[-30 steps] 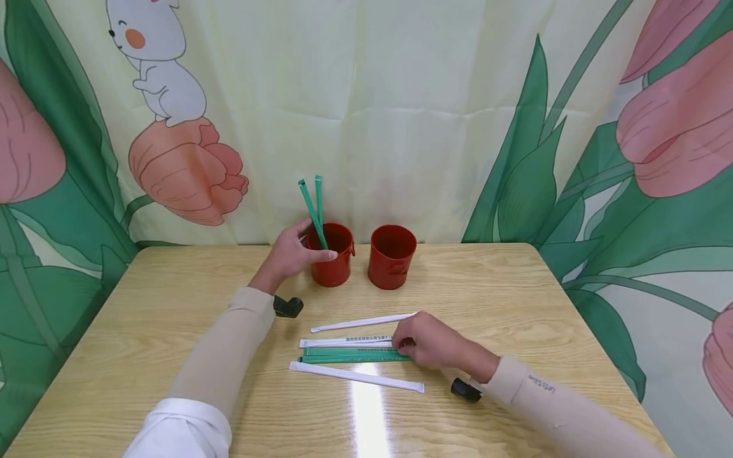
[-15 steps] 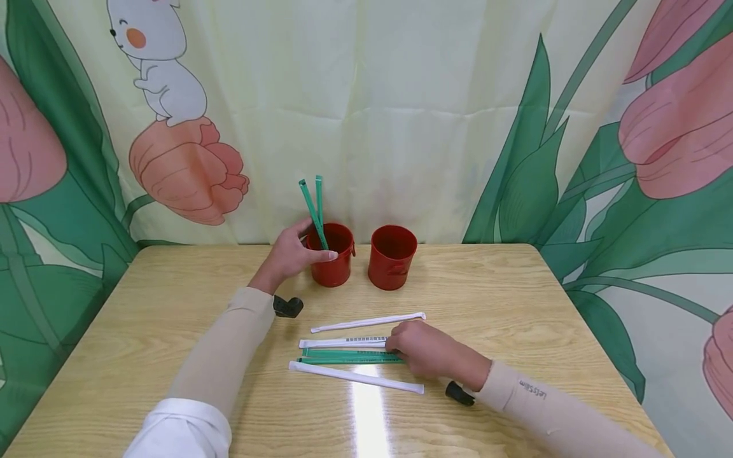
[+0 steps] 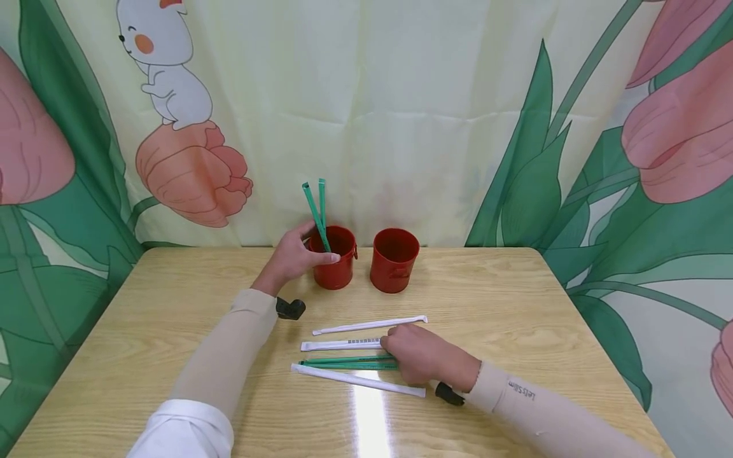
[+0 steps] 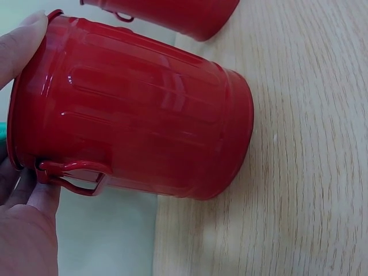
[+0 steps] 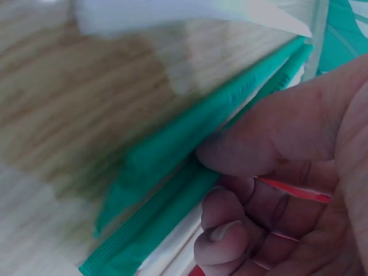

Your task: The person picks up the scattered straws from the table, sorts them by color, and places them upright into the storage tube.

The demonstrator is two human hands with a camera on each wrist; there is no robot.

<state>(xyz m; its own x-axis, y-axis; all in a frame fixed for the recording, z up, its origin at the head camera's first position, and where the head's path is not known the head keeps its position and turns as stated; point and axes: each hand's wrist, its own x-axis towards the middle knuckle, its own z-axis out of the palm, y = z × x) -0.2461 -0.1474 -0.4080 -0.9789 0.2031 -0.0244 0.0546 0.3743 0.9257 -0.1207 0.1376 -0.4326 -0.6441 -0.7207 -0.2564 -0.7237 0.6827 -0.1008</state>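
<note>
My left hand (image 3: 294,254) grips the rim of the left red bucket (image 3: 333,276), thumb across the front and fingers round the side. Two slim green-wrapped straws (image 3: 315,210) lean up out of that bucket. On the table, my right hand (image 3: 420,353) is over the right ends of two green-wrapped straws (image 3: 346,366) lying side by side. In the right wrist view, its thumb and curled fingers pinch one green-wrapped straw (image 5: 167,207), with the other green straw (image 5: 190,123) alongside. A white-wrapped straw (image 3: 338,346) runs partly under the hand.
To the right of the held bucket stands a second red bucket (image 3: 392,277). One white-wrapped straw (image 3: 366,326) lies behind the group and another white-wrapped straw (image 3: 357,380) in front. A printed curtain (image 3: 424,159) hangs behind the wooden table (image 3: 492,305).
My right hand has moved slightly left along the straws, and the green pair has shifted a little under it. The left hand keeps its hold on the bucket.
</note>
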